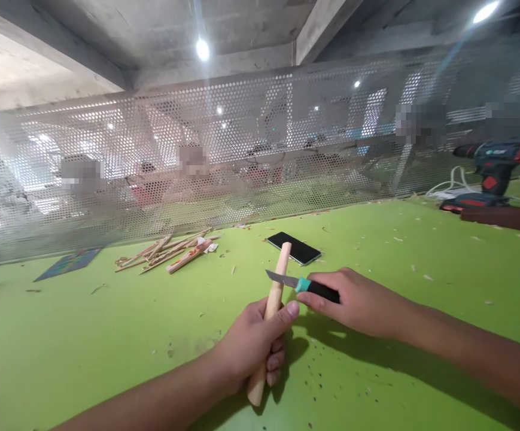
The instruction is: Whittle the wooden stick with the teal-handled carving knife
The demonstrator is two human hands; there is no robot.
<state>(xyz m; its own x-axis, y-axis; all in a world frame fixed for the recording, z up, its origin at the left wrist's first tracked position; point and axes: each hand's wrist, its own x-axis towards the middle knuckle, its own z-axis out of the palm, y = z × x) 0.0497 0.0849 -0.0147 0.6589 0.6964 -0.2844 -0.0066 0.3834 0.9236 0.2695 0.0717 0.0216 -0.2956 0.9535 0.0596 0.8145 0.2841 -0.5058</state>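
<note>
One wooden stick [274, 299] is being held upright at a tilt in the lower centre of the frame, wrapped by the closed left hand [260, 338]. One knife [307, 285] is being gripped by its dark handle in the curled right hand [353, 299], its single blade being laid across the stick's upper part. One phone [294, 247] is being partly overlapped by the stick's tip. At centre left, one pile of thin sticks [165, 251], too tangled to count, and at far right, one power drill [493, 167] are being supported by one green table [107, 347].
</note>
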